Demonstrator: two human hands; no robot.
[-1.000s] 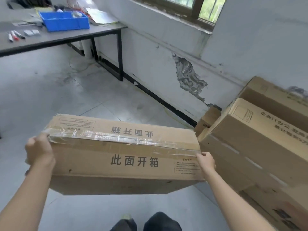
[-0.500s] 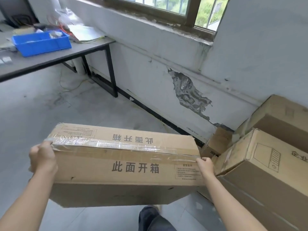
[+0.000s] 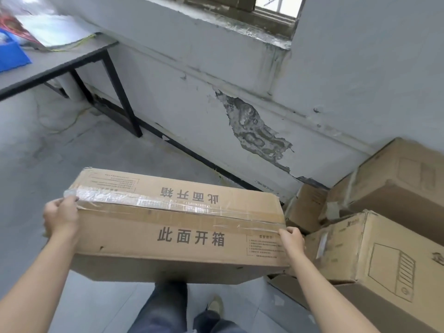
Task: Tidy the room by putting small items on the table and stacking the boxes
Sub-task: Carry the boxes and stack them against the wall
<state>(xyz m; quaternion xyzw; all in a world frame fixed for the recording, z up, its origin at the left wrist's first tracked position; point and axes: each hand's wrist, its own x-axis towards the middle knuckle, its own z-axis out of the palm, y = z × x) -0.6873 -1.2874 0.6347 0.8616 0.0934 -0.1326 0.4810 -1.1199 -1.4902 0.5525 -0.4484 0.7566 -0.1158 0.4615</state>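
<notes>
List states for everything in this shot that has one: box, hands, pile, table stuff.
long box: taped shut, carried off the floor
left hand: grips the long box's left end
right hand: grips the long box's right end
box pile: closed, heaped unevenly by the wall, some tilted
blue bin: on the table, contents cut off by the frame
table: upright beside the wall
wall plaster: patch peeled away

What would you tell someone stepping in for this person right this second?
Hands: left hand grips the long taped box at its left end, right hand at its right end; it's held off the floor.
The other boxes are piled by the wall, right.
Done: this box lifted.
Left: set it on the pile. The table with a blue bin sits far left.
</notes>
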